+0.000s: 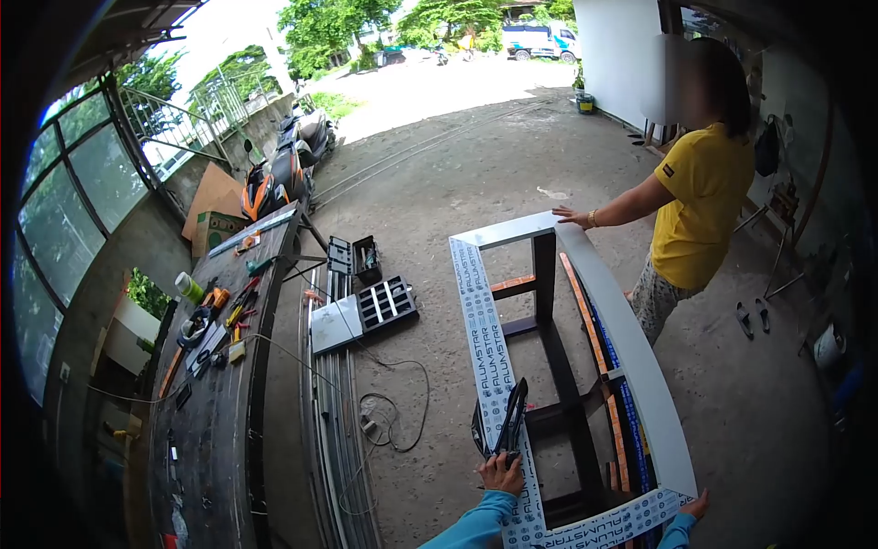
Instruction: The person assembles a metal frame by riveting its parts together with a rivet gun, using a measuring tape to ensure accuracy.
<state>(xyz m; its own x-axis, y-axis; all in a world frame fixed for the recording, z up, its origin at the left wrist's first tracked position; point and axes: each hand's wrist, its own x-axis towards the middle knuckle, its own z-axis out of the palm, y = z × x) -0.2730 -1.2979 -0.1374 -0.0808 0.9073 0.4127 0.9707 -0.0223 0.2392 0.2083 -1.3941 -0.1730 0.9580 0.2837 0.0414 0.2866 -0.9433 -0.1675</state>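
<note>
A large window-like frame (646,384) of pale metal, partly covered in printed protective film, rests over a dark metal stand (569,393). My left hand (501,474) is at the frame's left rail, fingers closed around the lower end of a black object (514,416) with long narrow arms. That object leans over the filmed rail, and its exact kind is unclear. At the near right corner, my right hand (699,506) grips the frame's outer edge, with its fingers partly hidden beneath.
Across the frame, a person in a yellow shirt (706,201) rests a hand on its far end. A long workbench (215,412) with scattered tools stands left. Metal profiles (334,448), an open toolbox (366,261), an organizer case (388,305) and a cable (427,403) lie on the floor.
</note>
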